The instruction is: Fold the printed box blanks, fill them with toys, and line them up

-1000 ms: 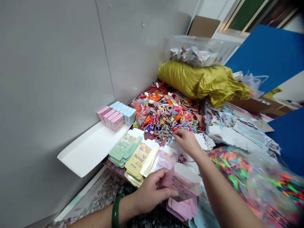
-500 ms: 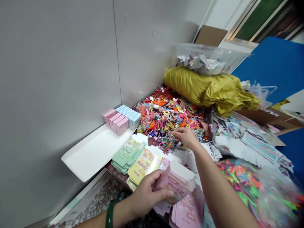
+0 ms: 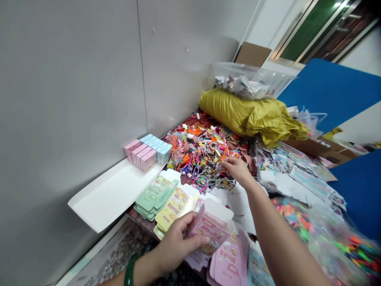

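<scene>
My left hand [image 3: 180, 241] grips a pink printed carton [image 3: 210, 234], its white top flap standing open. My right hand [image 3: 238, 170] reaches over a heap of small colourful trinkets and hair ties [image 3: 205, 153], thumb and fingertips pinched together at its near right side. Whatever sits between those fingertips is too small to make out. Below the heap lie stacks of flat cartons: green [image 3: 157, 192], yellow [image 3: 175, 206], and pink [image 3: 229, 258], plus a blue one [image 3: 258, 266] partly behind my right forearm.
A white tray [image 3: 104, 198] by the grey wall bears pink boxes [image 3: 143, 157] and blue boxes [image 3: 157, 146]. Behind the heap lies a yellow sack [image 3: 244, 113] under a clear bin [image 3: 253, 81] of scraps. To the right are bags of paper pieces [image 3: 297, 174] and bright plastic bits [image 3: 297, 218].
The whole view has shifted a little. My right hand has moved slightly right and farther over the heap, fingers still pinched. My left hand keeps hold of the pink carton.
</scene>
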`<state>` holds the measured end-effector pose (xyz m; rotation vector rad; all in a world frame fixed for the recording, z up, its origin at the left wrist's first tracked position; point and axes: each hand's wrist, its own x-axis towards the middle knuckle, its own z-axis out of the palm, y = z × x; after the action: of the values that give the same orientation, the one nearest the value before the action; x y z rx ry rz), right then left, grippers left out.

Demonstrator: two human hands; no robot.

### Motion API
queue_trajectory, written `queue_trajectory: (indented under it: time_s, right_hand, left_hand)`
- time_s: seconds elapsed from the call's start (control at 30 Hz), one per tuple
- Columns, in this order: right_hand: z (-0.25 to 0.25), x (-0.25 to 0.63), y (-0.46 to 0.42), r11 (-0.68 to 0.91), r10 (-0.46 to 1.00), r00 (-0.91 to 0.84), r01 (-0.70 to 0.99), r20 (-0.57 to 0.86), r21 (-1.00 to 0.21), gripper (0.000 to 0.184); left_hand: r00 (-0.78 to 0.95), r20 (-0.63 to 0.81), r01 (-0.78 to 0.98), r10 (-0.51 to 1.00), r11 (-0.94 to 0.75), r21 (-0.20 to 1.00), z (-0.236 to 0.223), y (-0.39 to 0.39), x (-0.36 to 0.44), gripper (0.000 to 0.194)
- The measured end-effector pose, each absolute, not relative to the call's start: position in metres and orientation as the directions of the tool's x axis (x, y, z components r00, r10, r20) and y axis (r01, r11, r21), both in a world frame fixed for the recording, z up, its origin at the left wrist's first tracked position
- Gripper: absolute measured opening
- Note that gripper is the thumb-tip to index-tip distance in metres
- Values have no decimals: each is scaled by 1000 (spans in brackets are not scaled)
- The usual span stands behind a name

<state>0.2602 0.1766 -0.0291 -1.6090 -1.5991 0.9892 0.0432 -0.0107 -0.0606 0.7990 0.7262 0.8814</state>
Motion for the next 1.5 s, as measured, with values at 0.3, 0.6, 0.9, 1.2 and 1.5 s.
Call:
queue_trajectory:
  time_s: [0.3,0.6,0.9,1.2,1.5]
  right_hand:
    - [-24,262,166,-123,989,-36,296,-140,-947,30]
    - [-19,266,154,-164,984,-63,67,-169,-984,35]
    - [18,253,127,-184,967,-204,-162,-149,-970,27]
    - [30,232,96,-76,988,-151,-247,-40,-966,23]
    - [12,240,79,21,999,31,-286,12,-958,27]
  left_hand:
    - [424,-195,-362,884,363,859,-61,-11,44,36]
    - [385,-189,-394,903,346,851,-53,-7,34,36]
    - [414,-41,-647,909,326,689,-39,54,35,30]
    - [658,-38,-605,752,558,568,-36,80,42,28]
    - [681,-104,-539,725,592,599,-18,92,23,25]
